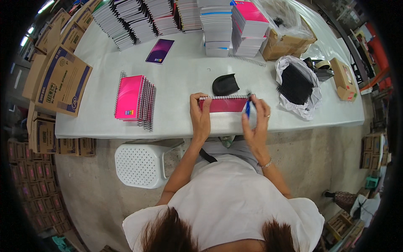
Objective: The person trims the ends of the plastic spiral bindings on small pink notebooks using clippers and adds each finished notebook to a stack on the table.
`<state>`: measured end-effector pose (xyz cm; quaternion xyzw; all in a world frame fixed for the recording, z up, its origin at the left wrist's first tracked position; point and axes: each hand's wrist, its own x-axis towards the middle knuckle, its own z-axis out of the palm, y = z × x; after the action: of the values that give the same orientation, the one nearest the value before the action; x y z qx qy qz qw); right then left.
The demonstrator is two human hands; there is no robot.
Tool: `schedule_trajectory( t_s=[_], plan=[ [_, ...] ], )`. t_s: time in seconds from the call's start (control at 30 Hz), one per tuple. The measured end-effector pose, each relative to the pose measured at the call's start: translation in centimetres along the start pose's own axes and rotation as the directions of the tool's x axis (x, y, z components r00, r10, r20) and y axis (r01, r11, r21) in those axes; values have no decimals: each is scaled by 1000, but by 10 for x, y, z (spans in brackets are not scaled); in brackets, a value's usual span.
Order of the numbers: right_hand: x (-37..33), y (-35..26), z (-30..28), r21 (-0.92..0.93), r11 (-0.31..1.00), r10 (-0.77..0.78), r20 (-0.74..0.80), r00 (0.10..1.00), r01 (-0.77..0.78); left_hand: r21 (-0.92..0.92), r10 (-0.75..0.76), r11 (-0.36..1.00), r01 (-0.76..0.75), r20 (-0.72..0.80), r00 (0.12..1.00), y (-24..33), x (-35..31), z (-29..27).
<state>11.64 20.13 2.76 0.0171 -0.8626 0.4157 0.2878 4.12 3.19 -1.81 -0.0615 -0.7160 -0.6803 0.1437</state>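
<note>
"Notebook [226, 106] first: where is it?"

"By the near edge of the bench [176, 122], between the two hands, magenta cover showing and its coil [222, 98] along the far side. Whether it lies flat or is tipped a little, I can't tell."

"And the left hand [200, 114]?"

"Gripping the notebook's left end, thumb across the cover and fingers round the edge. I'd say that hold stops it sliding and leaves the coil's right end exposed."

"The right hand [257, 119]?"

"Thumb and fingers closed on a blue-handled tool [247, 110], dark tip close to that exposed end. It's too blurred to say what kind. The grip seems chosen so the tip can point at the coil without the palm covering it."

"Why is the rest set out like that?"

"For reach, probably. The pink notebook pile [131, 96] stands off to the left, and the black coils [296, 84] sit in an open white wrapper [308, 111] to the right. The tall paper stacks [216, 29] are at the far side, perhaps so they don't crowd the hands."

"That black curved piece [225, 85]?"

"Just beyond the notebook; its use isn't clear."
</note>
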Motion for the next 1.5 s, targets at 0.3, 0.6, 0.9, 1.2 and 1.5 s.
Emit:
schedule_trajectory(
  t_s=[0.3,0.6,0.9,1.2,1.5],
  plan=[
    [-25,-26,25,102,993,-81,173,982,64,-8,-29,1000,30,89,996,23,-16,-14],
    [-24,-38,26,103,988,-134,200,970,116,42,-85,996,83,48,995,43,-21,-13],
    [-7,-47,2,558,25,111,823,557,-830,270,111,956,-115,31,993,41,-31,-18],
    [38,-17,-24,318,858,121,637,761,-403,232,-6,968,94,-354,935,111,17,-65],
    [58,94,-22,-333,938,-22,226,974,98,116,25,993,19,-371,928,136,91,-222]
  ],
)
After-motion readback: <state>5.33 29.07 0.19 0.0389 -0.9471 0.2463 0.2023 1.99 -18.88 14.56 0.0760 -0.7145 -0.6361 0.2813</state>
